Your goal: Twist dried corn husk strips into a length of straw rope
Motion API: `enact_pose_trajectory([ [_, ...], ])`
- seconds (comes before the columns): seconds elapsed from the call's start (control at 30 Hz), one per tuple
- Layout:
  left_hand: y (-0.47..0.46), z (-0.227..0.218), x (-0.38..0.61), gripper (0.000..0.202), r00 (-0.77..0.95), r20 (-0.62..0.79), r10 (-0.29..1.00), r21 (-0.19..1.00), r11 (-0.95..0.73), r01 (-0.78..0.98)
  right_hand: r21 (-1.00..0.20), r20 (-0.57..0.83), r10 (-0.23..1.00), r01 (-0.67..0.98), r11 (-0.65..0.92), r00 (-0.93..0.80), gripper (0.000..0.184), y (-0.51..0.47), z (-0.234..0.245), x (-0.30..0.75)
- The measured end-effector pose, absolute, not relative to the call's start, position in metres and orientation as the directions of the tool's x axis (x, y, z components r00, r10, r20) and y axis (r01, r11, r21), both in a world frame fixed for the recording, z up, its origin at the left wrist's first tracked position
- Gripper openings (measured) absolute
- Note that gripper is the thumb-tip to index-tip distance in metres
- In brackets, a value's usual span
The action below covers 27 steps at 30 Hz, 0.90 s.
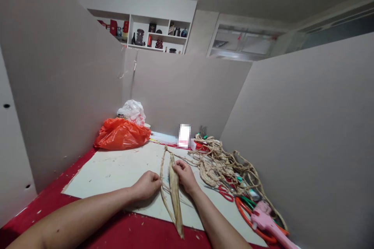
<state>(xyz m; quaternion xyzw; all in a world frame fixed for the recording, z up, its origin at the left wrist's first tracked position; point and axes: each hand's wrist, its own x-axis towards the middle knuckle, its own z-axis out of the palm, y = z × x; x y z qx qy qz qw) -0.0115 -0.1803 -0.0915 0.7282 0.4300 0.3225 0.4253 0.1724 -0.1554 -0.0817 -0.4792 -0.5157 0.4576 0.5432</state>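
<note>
My right hand (pixel 186 176) pinches the upper part of a long, dried, straw-coloured leaf strip (pixel 174 190) that hangs down over the board's front edge. My left hand (pixel 147 185) is closed beside it, thumb and finger together at a thin braided cord (pixel 162 166). The cord rises to a knot and runs off right towards a heap of braided rope (pixel 214 159). Loose strands cross between the two hands. Beneath them lies a pale board (pixel 111 175).
Red-handled scissors (pixel 224 193) lie right of my right hand. A pink glue gun (pixel 265 218) and an orange ring (pixel 244 210) sit at the lower right. An orange plastic bag (pixel 122 134) stands back left. Grey panels (pixel 187 85) enclose the red-covered table (pixel 140 227).
</note>
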Motion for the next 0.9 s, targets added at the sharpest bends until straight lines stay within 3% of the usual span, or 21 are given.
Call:
enact_pose_trajectory([
  [0.9, -0.1843, -0.0871, -0.0101, 0.022, 0.433, 0.080, 0.898, 0.897, -0.255, 0.362, -0.997, 0.062, 0.998, -0.049, 0.063, 0.013, 0.030, -0.1562, -0.0830, 0.1764],
])
